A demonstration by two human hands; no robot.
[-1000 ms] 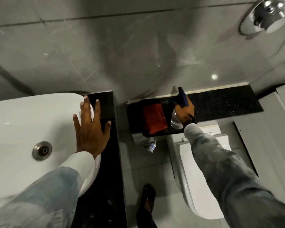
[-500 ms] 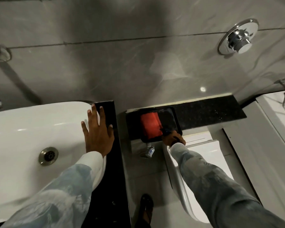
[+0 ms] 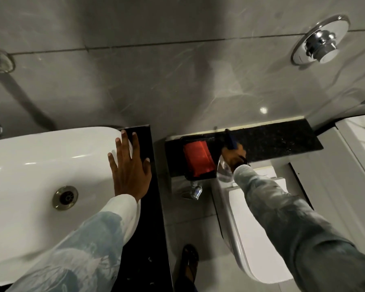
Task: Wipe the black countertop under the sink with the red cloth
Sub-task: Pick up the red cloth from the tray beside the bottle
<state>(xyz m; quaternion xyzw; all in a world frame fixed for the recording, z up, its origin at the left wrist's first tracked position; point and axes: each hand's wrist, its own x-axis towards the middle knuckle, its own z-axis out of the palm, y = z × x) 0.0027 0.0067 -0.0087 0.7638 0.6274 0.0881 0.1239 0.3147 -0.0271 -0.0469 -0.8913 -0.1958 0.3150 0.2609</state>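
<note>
Beside the white sink [image 3: 40,178], on its right side, the person's left hand [image 3: 130,171] lies flat with the fingers spread wide and holds nothing. The palm sits over the sink's right edge, and the thumb side reaches onto the black countertop [image 3: 156,207], a dark strip that runs along the right of the sink. The round metal drain [image 3: 65,198] is in the sink, left of that hand. To the right of the sink, across a gap of grey floor, a black ledge [image 3: 282,142] runs along the wall. A black tray [image 3: 198,159] sits on the left end of this ledge, and the red cloth [image 3: 197,158] lies flat inside it, well apart from the sink. Just right of the tray, the person's right hand [image 3: 233,155] is closed around a clear spray bottle [image 3: 223,171] with a dark blue top. The bottle is blurry, so whether it stands on the ledge cannot be told. A white toilet [image 3: 251,239] sits below the ledge, under the right sleeve. A shiny round flush button [image 3: 320,42] is on the grey wall, high above the ledge.
</note>
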